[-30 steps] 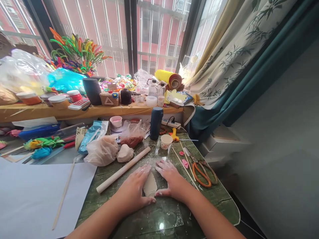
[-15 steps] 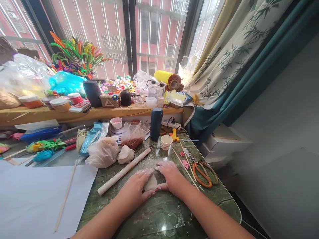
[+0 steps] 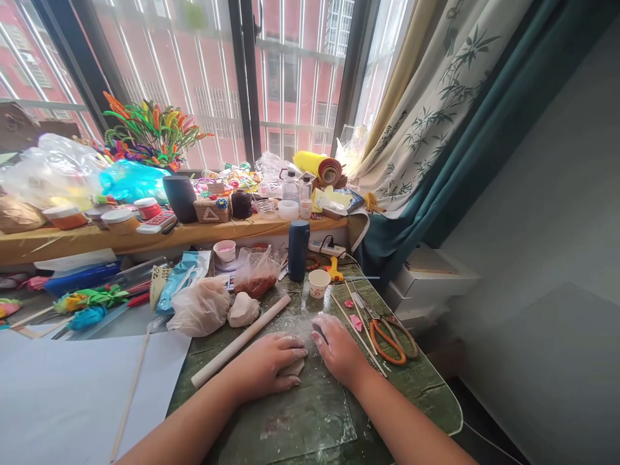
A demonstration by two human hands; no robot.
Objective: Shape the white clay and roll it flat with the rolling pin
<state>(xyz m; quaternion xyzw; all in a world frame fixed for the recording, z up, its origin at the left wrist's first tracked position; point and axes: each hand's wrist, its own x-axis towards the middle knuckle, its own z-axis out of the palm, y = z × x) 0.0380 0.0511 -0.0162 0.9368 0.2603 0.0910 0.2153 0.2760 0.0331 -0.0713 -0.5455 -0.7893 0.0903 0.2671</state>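
My left hand (image 3: 271,365) lies over a flattened piece of pale dough (image 3: 293,368), its fingers curved across the top and its thumb along the near side, so most of the dough is hidden. Just to the right, apart from the dough, my right hand (image 3: 336,349) hovers or rests with fingers bent and thumb apart, holding nothing visible. White powder coats the fingertips of both. Beneath them is a clear plastic sheet (image 3: 310,413) on the dark green table. A wooden rolling pin (image 3: 242,339) lies diagonally beyond my left hand, beside a lump of dough (image 3: 243,310).
Scissors (image 3: 390,342) with orange handles and thin sticks (image 3: 356,332) lie on the right. A paper cup (image 3: 319,284), dark blue bottle (image 3: 299,252) and yellow glue gun (image 3: 335,270) stand beyond. Bags of material (image 3: 201,307) and white paper (image 3: 77,387) are left.
My right hand has come away from the dough, moving slightly right with its fingers curled. My left hand has shifted over the dough, covering more of it. The camera view has tilted up slightly.
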